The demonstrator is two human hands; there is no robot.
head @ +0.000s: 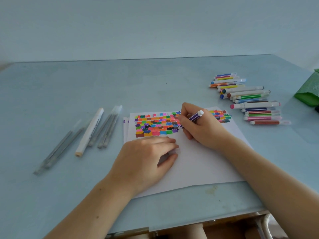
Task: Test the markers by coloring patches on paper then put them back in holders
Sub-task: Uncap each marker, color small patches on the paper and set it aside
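1. The purple-striped marker (194,118) is held in a pen grip by the right hand (202,128), fingers pinched round the barrel; its tip is hidden behind the fingers, at the right end of the block of colour patches (155,125).
2. The paper (198,161) is pressed flat by the left hand (146,161), whose fingers are loosely bent with the fingertips on the sheet; whether something small is kept under them cannot be told.
3. The new patch is best laid in short, even strokes in the blank gap beside the last swatch, so that neighbouring colours are not overrun.
4. Light pressure is advised, since the felt tip may be splayed by force.
5. The sheet should be kept pinned on the surface (69,100) until the strokes are finished.
6. Capping is judged to be needed before the marker is returned; the row of capped markers (250,99) lies well apart at the right, near a green holder (309,90) at the edge.
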